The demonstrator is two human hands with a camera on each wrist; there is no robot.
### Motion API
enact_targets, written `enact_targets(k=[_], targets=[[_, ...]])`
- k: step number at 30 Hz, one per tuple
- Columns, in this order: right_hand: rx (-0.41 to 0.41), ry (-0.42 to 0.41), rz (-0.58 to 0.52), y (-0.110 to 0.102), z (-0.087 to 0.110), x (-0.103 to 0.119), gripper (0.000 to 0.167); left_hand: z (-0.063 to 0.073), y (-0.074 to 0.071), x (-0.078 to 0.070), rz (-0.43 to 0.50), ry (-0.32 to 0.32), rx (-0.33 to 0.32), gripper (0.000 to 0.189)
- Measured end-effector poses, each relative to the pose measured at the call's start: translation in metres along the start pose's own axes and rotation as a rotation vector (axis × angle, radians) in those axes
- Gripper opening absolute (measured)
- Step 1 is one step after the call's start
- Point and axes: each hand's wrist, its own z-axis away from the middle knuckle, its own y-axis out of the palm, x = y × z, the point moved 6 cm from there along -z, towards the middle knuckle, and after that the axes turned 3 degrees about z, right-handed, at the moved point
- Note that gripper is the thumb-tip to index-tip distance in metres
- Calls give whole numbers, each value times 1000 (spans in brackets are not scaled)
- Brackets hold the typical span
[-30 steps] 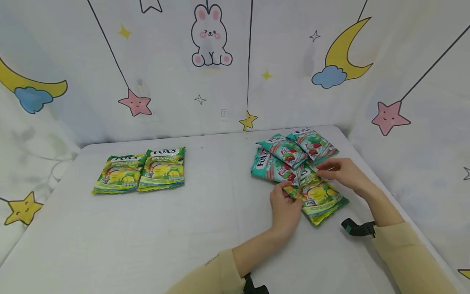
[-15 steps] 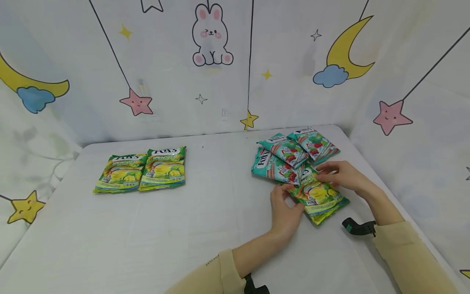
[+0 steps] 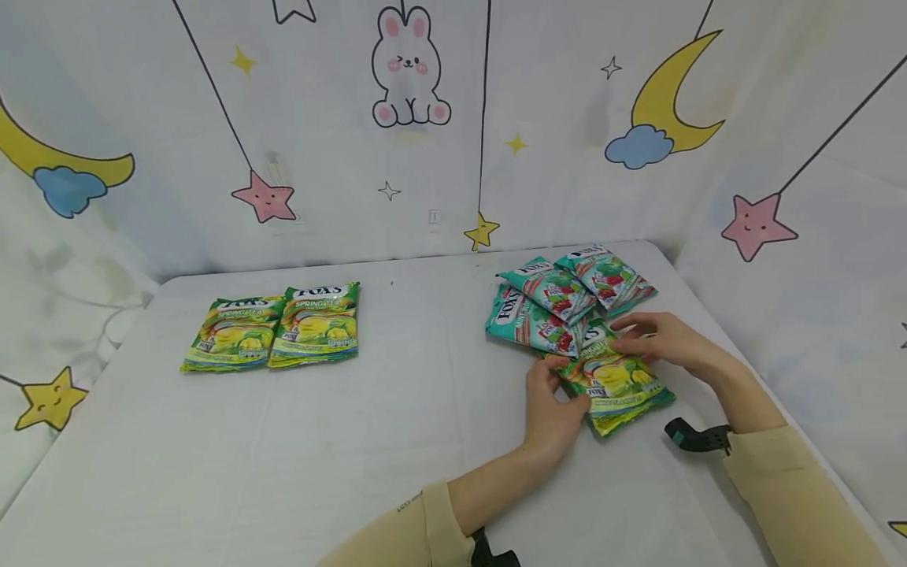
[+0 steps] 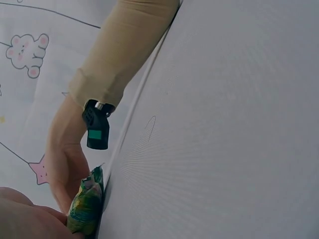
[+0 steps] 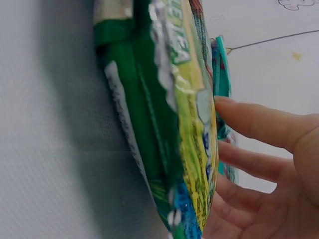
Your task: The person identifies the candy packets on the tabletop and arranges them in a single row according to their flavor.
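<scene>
A yellow-green candy bag (image 3: pixel 623 382) lies at the front of the right-hand group, with another green edge showing beneath it. My left hand (image 3: pixel 554 409) grips its left side, thumb at the lower edge and index finger near the upper corner. The fingers of my right hand (image 3: pixel 662 342) touch its upper right side, seen close up in the right wrist view along the bag's edge (image 5: pixel 192 149). Part of the same bag (image 4: pixel 87 206) shows beside my left hand (image 4: pixel 30 219) in the left wrist view. Teal candy bags (image 3: pixel 531 323) overlap just behind it.
Two more yellow-green candy bags (image 3: pixel 315 327) lie side by side on the left of the white-covered table (image 3: pixel 319 472). A white cloth backdrop (image 3: pixel 319 102) with printed figures rises behind the table. Black wrist-worn devices (image 3: pixel 697 437) extend from both sleeves.
The front bags have drawn into closer line, with less of the lower one showing at the left. My right hand has shifted slightly toward me; the teal and left-side bags stay put.
</scene>
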Motion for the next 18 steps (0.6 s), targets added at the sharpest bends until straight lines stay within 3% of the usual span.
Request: enact_targets(k=[12, 18], targets=[[146, -9, -229, 0, -2, -18, 59, 2, 1, -3, 18, -36, 46, 47], [198, -67, -228, -3, 2, -21, 53, 3, 3, -2, 35, -47, 58, 44]])
